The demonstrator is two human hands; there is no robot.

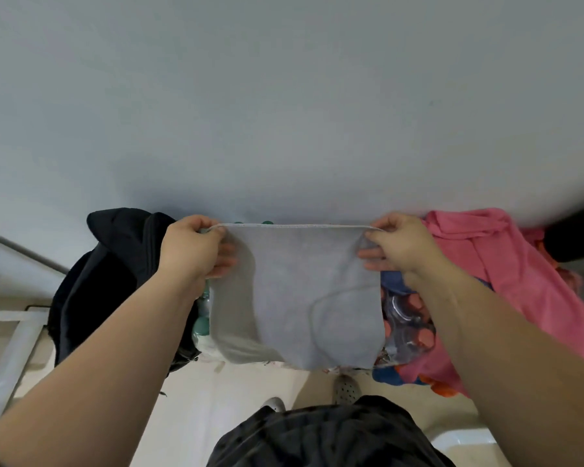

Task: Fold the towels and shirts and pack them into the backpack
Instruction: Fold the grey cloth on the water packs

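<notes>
A grey towel (294,291) hangs stretched between my two hands, its top edge taut and level. My left hand (193,244) pinches the towel's upper left corner. My right hand (402,242) pinches the upper right corner. The towel's lower end droops in loose folds over the table's front edge. A black backpack (115,284) slumps at the left, just beyond my left forearm. A pink shirt (506,264) lies spread at the right, beside my right wrist.
A patterned cloth with orange and blue spots (408,328) covers the surface under the towel, against a plain grey wall (284,112). A white frame (7,358) stands at lower left. The pale floor (216,399) and my slippers show below.
</notes>
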